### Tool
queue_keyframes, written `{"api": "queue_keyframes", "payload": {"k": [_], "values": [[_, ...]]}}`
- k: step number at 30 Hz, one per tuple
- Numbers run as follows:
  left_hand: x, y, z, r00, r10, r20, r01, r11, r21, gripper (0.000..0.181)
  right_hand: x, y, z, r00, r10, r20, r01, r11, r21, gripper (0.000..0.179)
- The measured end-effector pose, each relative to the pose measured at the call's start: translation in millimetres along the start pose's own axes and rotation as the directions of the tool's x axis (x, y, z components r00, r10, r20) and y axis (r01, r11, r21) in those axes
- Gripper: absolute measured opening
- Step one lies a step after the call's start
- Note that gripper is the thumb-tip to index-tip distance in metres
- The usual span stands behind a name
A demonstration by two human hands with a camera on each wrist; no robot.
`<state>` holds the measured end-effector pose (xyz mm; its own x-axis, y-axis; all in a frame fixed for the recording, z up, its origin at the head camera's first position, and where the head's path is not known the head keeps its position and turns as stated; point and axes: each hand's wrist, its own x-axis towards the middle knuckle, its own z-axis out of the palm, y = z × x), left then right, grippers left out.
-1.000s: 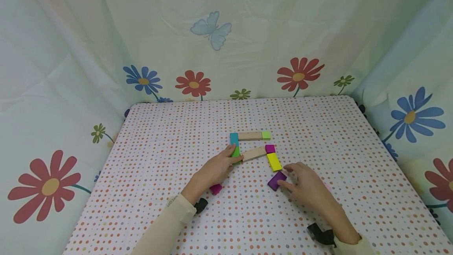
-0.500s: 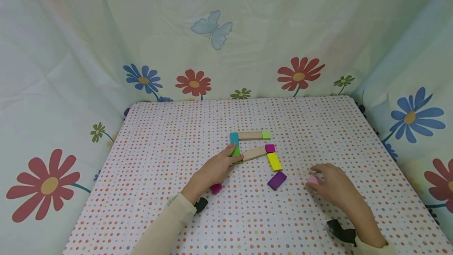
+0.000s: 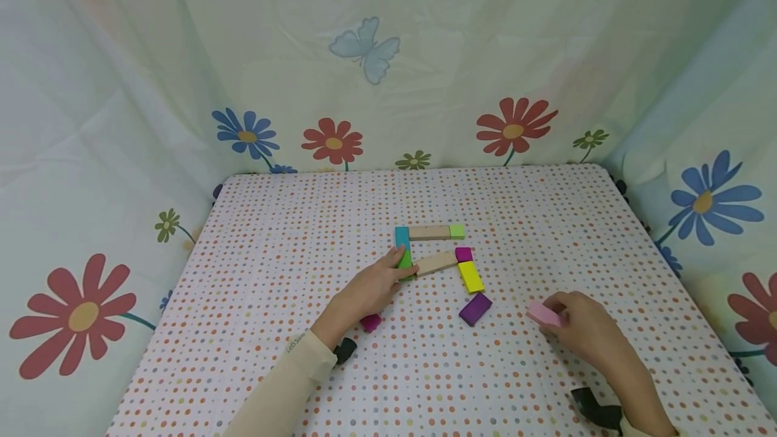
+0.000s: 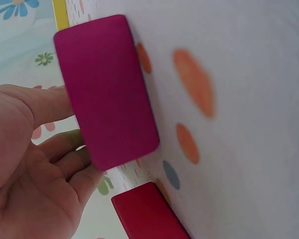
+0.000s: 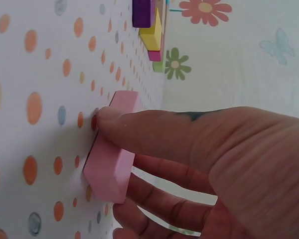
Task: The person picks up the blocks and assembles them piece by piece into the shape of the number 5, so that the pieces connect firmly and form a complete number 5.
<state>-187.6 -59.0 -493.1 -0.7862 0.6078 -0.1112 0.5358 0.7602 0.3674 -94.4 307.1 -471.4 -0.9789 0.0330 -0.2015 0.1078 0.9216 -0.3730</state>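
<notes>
Cloth printed with dots (image 3: 291,221) lies beneath everything, with a bent line of blocks near its middle. The person's left hand (image 3: 367,288) reaches to that line, fingers extended and clasping nothing, the tips resting on the green block (image 3: 405,261); this light touch probably steadies it, and should stay gentle so that nothing slides. The right hand (image 3: 583,326) is well apart from the line, grasping the pink block (image 3: 544,313) between thumb and fingers. That block sits to the right of the purple block (image 3: 475,309), close to the cloth; whether it is fully off it cannot be told. The grip looks workable: thumb across one long face, fingers behind. Keeping the pressure even and the near end free of fingertips would help keep the block from twisting.
</notes>
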Motion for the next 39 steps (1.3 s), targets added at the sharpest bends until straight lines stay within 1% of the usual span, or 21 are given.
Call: {"api": "queue_keyframes", "payload": {"k": [6, 10, 14, 17, 20, 25, 29, 35, 39], "values": [[-0.3, 1.0, -1.0, 1.0, 0.001, 0.001, -0.001, 1.0, -0.003, 0.051, -2.4, 4.5, 3.3, 1.0, 0.02, -0.009, -0.02, 1.0, 0.014, 0.043], [-0.6, 1.3, -1.1, 1.0, -0.007, 0.007, 0.007, 1.0, -0.001, 0.051, -3.2, 5.7, 4.8, 1.0, 0.011, -0.021, -0.01, 1.0, 0.019, 0.043], [-0.2, 1.2, -0.1, 1.0, -0.013, 0.009, 0.013, 1.0, 0.001, 0.052, -4.1, 2.5, 2.2, 1.0, 0.013, -0.016, -0.012, 0.999, 0.037, 0.043], [0.0, 1.3, 0.1, 1.0, -0.013, 0.009, 0.013, 1.0, -0.001, 0.052, -4.9, -3.8, 0.5, 1.0, -0.015, -0.014, 0.016, 0.997, 0.07, 0.043], [0.2, 1.4, -0.5, 1.0, -0.011, 0.01, 0.011, 1.0, 0.001, 0.051, -5.2, -14.4, 1.2, 0.999, -0.052, -0.017, 0.053, 0.994, 0.096, 0.045], [-0.1, 2.0, -1.5, 1.0, -0.007, 0.013, 0.007, 1.0, 0.003, 0.051, -3.7, -37.6, 8.0, 0.991, -0.132, -0.027, 0.134, 0.987, 0.086, 0.041], [-0.3, 1.9, -0.4, 1.0, -0.005, 0.013, 0.004, 1.0, 0.008, 0.05, -3.7, -59.4, 16.7, 0.974, -0.222, -0.046, 0.225, 0.972, 0.07, 0.036], [-0.5, 2.6, -1.0, 1.0, -0.008, 0.006, 0.008, 1.0, 0.003, 0.05, -3.7, -92.8, 29.6, 0.954, -0.301, -0.016, 0.301, 0.948, 0.102, 0.032], [-0.3, 2.3, -0.9, 1.0, -0.013, 0.003, 0.013, 1.0, -0.001, 0.05, -3.3, -109.1, 39.9, 0.936, -0.353, 0.005, 0.35, 0.929, 0.118, 0.029]]}}
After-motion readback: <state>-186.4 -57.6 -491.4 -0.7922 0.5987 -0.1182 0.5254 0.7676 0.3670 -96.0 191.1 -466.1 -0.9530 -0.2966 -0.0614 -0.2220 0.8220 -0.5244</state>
